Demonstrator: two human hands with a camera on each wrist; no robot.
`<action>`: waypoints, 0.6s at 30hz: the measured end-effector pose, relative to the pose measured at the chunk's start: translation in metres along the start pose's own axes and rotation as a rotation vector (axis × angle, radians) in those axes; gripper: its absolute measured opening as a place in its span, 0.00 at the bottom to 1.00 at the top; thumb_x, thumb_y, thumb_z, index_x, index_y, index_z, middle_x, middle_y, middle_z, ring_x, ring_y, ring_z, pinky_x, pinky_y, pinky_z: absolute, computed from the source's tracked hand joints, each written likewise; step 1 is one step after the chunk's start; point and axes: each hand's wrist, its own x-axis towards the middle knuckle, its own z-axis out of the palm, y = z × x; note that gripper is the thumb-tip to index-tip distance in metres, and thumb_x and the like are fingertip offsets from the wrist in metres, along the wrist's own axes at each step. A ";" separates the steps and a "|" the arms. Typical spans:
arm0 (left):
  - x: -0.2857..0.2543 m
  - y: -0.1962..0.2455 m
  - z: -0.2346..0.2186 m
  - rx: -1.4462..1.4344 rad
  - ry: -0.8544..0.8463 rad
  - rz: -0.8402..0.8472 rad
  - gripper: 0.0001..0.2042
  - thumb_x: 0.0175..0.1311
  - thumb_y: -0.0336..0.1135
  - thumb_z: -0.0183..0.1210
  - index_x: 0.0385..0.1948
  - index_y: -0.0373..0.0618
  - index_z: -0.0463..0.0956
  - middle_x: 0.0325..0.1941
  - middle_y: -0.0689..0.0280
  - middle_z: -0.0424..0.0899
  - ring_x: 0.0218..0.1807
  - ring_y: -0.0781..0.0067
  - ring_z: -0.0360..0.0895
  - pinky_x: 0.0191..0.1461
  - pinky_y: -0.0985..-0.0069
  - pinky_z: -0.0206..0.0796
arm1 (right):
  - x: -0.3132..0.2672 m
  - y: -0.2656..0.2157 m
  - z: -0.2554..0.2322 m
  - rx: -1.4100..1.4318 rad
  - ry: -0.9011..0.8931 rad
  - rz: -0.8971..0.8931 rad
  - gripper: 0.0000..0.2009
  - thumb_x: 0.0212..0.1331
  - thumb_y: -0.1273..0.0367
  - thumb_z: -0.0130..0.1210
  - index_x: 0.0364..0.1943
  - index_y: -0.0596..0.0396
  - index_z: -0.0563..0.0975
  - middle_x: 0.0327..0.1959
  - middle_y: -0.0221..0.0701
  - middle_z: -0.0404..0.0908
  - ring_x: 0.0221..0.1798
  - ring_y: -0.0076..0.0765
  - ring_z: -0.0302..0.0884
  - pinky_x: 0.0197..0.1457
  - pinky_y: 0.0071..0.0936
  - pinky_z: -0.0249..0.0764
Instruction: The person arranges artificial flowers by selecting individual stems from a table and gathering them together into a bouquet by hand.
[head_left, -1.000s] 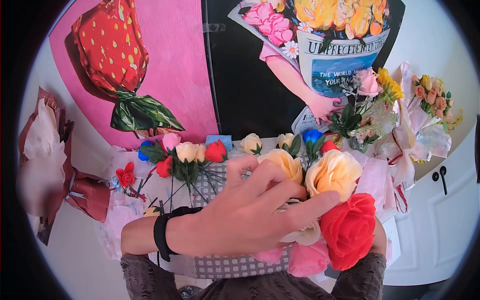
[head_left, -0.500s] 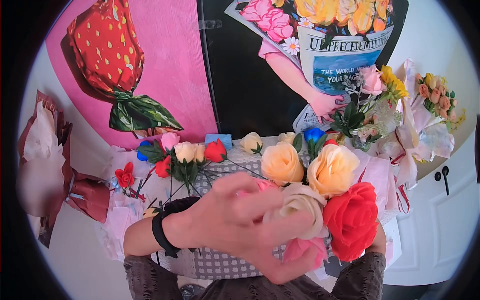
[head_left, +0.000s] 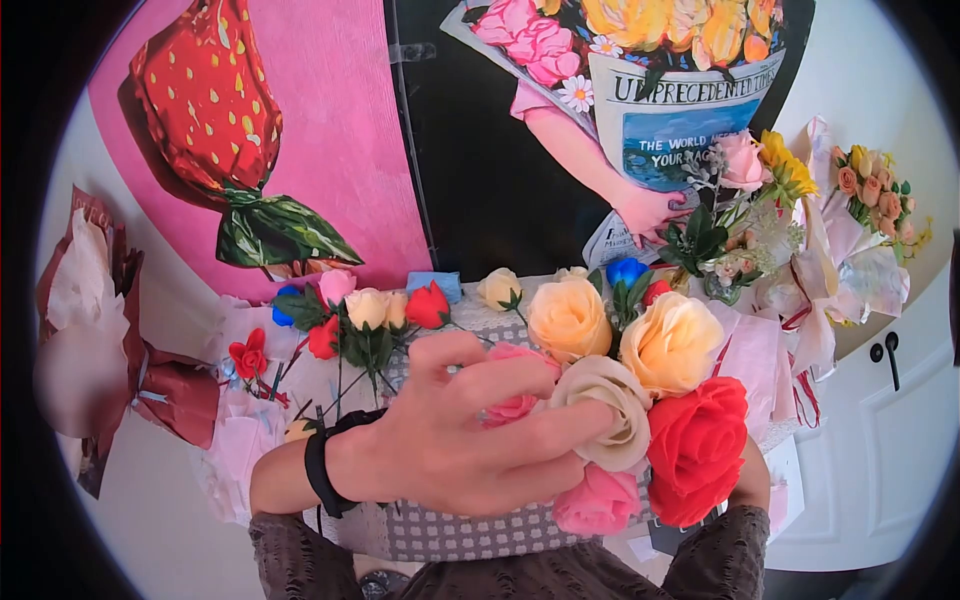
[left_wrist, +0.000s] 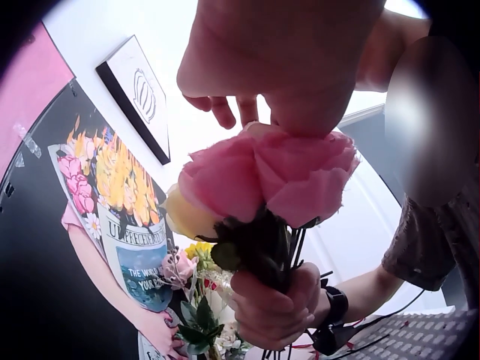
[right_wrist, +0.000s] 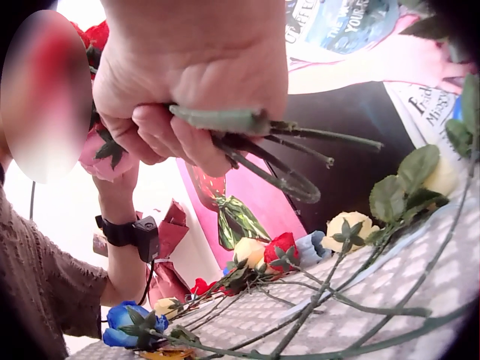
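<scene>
My right hand (left_wrist: 277, 304) grips a bundle of green stems (right_wrist: 217, 120) below the blooms; in the head view the flowers hide that hand. Above it spread a cream-white rose (head_left: 620, 440), two peach roses (head_left: 672, 345), a large red rose (head_left: 698, 450) and pink roses (head_left: 600, 500) at the near and left sides. Over the bunch from the left comes my left hand (head_left: 460, 430), with a black band round its wrist. Its fingers reach across the blooms, one lying on the centre of the cream-white rose.
Loose stemmed roses (head_left: 370, 310) lie along the back of the grey checked cloth (head_left: 450, 530). A blue rose (right_wrist: 127, 322) lies there too. Wrapped bouquets stand at the left (head_left: 90, 300) and right (head_left: 800, 260). Painted panels (head_left: 500, 150) rise behind the table.
My left hand has drawn back from the peach roses, dipped lower, then come up beside the cream-white rose. That rose, mostly covered at first, now shows fully. The bunch stays in the right hand.
</scene>
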 end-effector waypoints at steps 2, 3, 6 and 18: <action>0.000 0.003 -0.004 0.005 -0.011 0.011 0.07 0.42 0.38 0.63 0.20 0.63 0.73 0.51 0.80 0.78 0.49 0.75 0.69 0.45 0.69 0.51 | 0.002 -0.003 0.001 -0.023 0.014 -0.013 0.13 0.49 0.64 0.61 0.36 0.56 0.75 0.31 0.38 0.71 0.31 0.41 0.72 0.36 0.32 0.65; 0.000 0.004 -0.004 0.010 -0.022 0.023 0.06 0.42 0.37 0.62 0.19 0.62 0.72 0.50 0.80 0.79 0.48 0.75 0.70 0.45 0.69 0.50 | 0.004 -0.004 0.000 -0.036 0.023 -0.020 0.13 0.48 0.64 0.61 0.35 0.56 0.75 0.30 0.38 0.72 0.31 0.41 0.72 0.35 0.32 0.65; -0.003 0.007 0.000 0.017 0.003 0.027 0.10 0.30 0.39 0.60 0.15 0.61 0.68 0.43 0.85 0.81 0.40 0.75 0.67 0.44 0.64 0.44 | 0.008 -0.008 0.002 -0.070 0.049 -0.041 0.13 0.47 0.63 0.62 0.33 0.56 0.76 0.27 0.37 0.72 0.28 0.42 0.72 0.33 0.32 0.66; -0.015 0.016 -0.004 -0.156 -0.098 0.246 0.05 0.54 0.37 0.58 0.32 0.54 0.79 0.46 0.72 0.78 0.49 0.74 0.76 0.38 0.79 0.55 | 0.027 -0.023 0.006 -0.228 0.147 -0.127 0.13 0.42 0.62 0.64 0.24 0.57 0.77 0.17 0.35 0.72 0.18 0.42 0.72 0.23 0.32 0.67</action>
